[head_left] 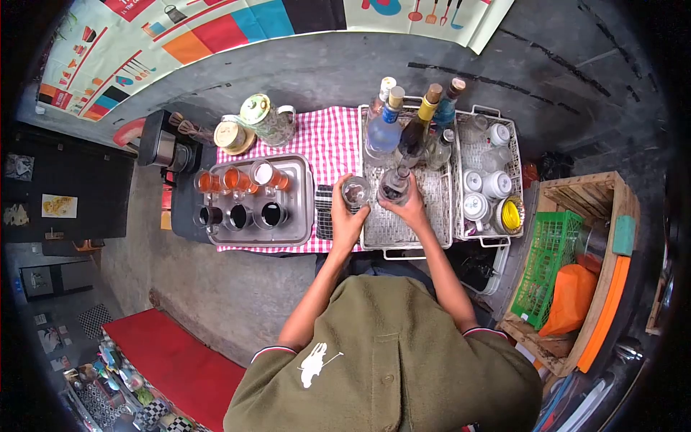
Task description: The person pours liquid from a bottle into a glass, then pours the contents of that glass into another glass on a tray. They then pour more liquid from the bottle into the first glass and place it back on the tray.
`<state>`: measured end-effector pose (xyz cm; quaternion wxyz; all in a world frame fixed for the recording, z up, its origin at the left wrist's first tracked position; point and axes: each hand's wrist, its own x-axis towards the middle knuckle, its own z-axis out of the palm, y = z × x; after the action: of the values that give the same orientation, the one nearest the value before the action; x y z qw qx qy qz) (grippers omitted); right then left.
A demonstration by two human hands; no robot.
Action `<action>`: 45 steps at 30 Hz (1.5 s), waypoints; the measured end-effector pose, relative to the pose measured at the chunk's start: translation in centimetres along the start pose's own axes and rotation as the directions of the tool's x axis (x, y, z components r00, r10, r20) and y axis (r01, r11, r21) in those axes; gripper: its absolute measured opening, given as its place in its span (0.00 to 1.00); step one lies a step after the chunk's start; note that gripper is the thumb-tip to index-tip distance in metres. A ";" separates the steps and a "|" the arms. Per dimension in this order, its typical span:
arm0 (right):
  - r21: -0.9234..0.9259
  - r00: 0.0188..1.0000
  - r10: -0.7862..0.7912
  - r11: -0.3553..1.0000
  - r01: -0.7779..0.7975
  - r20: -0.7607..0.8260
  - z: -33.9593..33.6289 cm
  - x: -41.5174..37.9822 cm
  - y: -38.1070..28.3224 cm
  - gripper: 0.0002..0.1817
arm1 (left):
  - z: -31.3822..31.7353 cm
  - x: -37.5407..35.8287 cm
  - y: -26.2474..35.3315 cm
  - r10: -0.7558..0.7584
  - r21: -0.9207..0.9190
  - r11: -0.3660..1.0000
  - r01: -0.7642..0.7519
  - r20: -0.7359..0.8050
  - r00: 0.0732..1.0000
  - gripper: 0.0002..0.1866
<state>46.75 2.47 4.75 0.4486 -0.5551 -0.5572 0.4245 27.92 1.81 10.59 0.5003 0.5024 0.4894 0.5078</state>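
My left hand (348, 219) is closed round a clear glass (355, 192), whose open top faces the camera. Beside it, my right hand (408, 207) grips a small clear bottle (394, 186) over the front of a white wicker tray (428, 234). Several bottles stand at the back of this tray, among them a blue one (384, 132) and a dark one with a yellow neck (414, 135). To the left, a grey metal tray (301, 209) carries glasses of orange-red drink (236, 178) and glasses of dark drink (240, 216).
A glass jar (272, 124) with a lid stands behind the metal tray on a pink checked cloth (335, 137). Another wicker tray (459, 209) on the right holds white lidded cups (476, 207). Farther right is a wooden crate (615, 209) with a green basket (543, 266).
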 end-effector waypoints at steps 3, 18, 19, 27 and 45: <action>-0.067 1.000 0.004 0.998 -0.004 0.008 -0.1 -0.1 -0.2 0.52 | 0.1 0.1 0.1 -0.006 0.004 1.000 0.006 -0.014 1.000 0.39; -0.145 0.995 -0.097 0.985 0.095 -0.008 -0.1 0.5 1.7 0.52 | 1.2 -0.8 -0.1 -0.016 -0.054 0.998 0.013 -0.049 0.999 0.36; -0.155 0.994 -0.106 0.983 0.101 -0.025 -0.1 0.6 1.9 0.52 | 1.3 -0.9 0.0 -0.013 -0.053 0.999 0.010 -0.052 0.999 0.36; -0.184 0.995 -0.101 0.978 0.101 0.011 0.0 0.6 2.2 0.51 | 0.8 -1.6 -0.8 -0.007 -0.034 0.999 0.005 -0.069 0.998 0.35; 0.349 0.996 -0.021 0.937 -0.010 0.085 -3.9 0.4 -2.6 0.53 | 0.9 -1.1 0.4 -0.001 -0.046 0.999 -0.004 -0.114 0.994 0.39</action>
<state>49.90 2.73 8.20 0.5165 -0.4461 -0.4937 0.5390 28.85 0.66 10.94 0.4827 0.4613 0.5048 0.5471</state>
